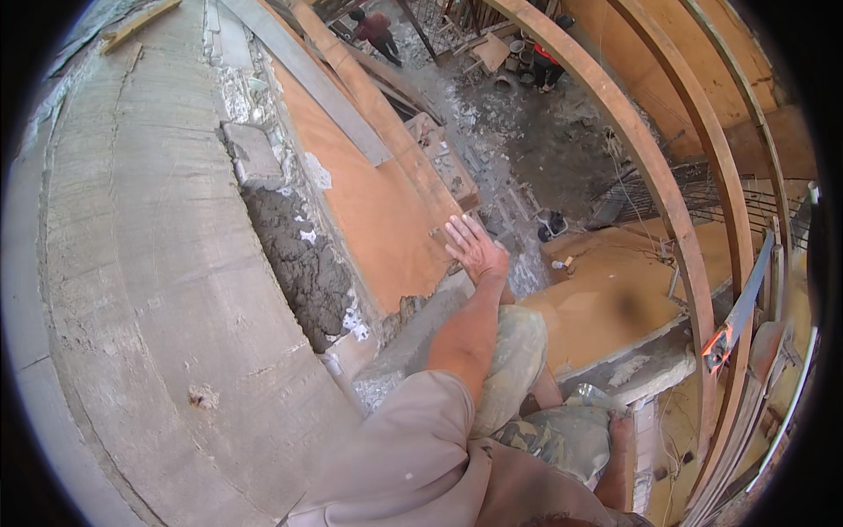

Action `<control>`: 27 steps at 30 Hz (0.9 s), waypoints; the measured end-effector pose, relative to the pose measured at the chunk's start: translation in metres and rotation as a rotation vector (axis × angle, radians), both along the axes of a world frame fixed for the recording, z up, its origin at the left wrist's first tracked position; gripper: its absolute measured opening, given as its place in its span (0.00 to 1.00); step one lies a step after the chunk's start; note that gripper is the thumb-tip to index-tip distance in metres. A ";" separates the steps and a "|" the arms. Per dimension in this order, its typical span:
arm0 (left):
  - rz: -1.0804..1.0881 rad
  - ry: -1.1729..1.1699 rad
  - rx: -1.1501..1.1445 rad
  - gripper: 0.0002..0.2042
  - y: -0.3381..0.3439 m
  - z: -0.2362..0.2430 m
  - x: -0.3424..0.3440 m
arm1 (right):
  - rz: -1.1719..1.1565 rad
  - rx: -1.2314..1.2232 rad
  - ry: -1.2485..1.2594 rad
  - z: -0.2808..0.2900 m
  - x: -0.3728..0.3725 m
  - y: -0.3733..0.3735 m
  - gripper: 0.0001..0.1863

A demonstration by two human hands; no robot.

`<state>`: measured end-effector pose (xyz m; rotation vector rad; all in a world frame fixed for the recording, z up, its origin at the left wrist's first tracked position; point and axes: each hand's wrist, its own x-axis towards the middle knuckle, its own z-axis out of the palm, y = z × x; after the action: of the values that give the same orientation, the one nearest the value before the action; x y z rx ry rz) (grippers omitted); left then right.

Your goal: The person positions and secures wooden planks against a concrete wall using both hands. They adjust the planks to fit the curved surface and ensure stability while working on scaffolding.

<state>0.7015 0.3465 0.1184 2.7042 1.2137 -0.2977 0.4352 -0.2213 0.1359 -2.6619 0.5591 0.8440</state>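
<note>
Left hand (474,249) is out flat, fingers spread wide, holding nothing, palm over the edge of the orange plywood panel (378,202). The panel is smooth and flat, with chipped white patches along its rim, and slopes down beside the wall. Right hand: not visible, so grip cannot be told. A lumpy wet grey mortar bed (303,259) fills the gap just left of the panel, rough and crumbly. A rectangular grey block (252,154) sits at the bed's upper end. Broad curved concrete wall top (149,263) on the left, trowel-streaked and pale. 3 curved wooden ribs (650,158) arc on the right. A grey plank (307,75) lies across the panel. Rubble-strewn ground (527,132) lies far below, where 2 people stand.
</note>
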 end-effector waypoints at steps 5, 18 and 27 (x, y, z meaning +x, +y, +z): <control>0.015 0.012 -0.042 0.50 -0.002 0.001 0.005 | -0.132 -0.075 0.099 0.006 0.012 0.020 0.49; -0.005 0.106 -0.021 0.49 -0.005 0.002 0.008 | -0.371 0.142 0.238 -0.069 0.043 -0.052 0.52; -0.007 0.109 0.078 0.52 -0.006 -0.011 0.006 | -0.321 -0.122 0.242 -0.032 0.088 0.015 0.56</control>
<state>0.7078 0.3403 0.1070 2.7921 1.2696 -0.4128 0.5235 -0.2062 0.1039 -2.4884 1.0944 1.0663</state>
